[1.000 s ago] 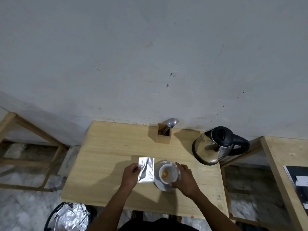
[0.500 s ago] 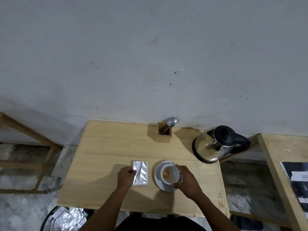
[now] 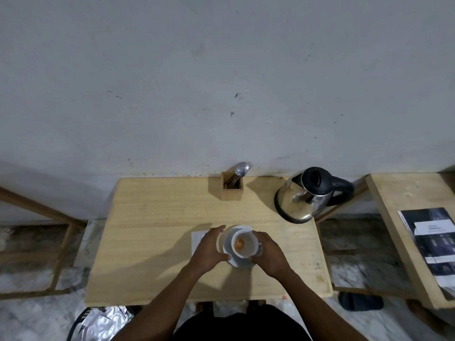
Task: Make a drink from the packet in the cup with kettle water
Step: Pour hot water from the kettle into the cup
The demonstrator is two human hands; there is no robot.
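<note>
A white cup (image 3: 246, 247) with orange powder in its bottom stands on a white saucer (image 3: 228, 242) on the wooden table (image 3: 152, 232). My right hand (image 3: 269, 252) wraps the cup's right side. My left hand (image 3: 209, 247) is at the saucer's left rim, fingers apart and curved, holding nothing. The silver packet (image 3: 197, 238) lies flat on the table, mostly hidden under my left hand. A steel kettle (image 3: 304, 195) with a black lid and handle stands at the table's back right, apart from both hands.
A wooden holder (image 3: 231, 185) with a spoon and fork stands at the table's back edge by the wall. A second wooden surface with a dark booklet (image 3: 433, 242) is to the right. A bin with silver wrappers (image 3: 101, 323) sits on the floor at front left.
My left hand laid the packet flat on the table, let it go and moved right to the saucer's rim. My right hand stayed on the cup.
</note>
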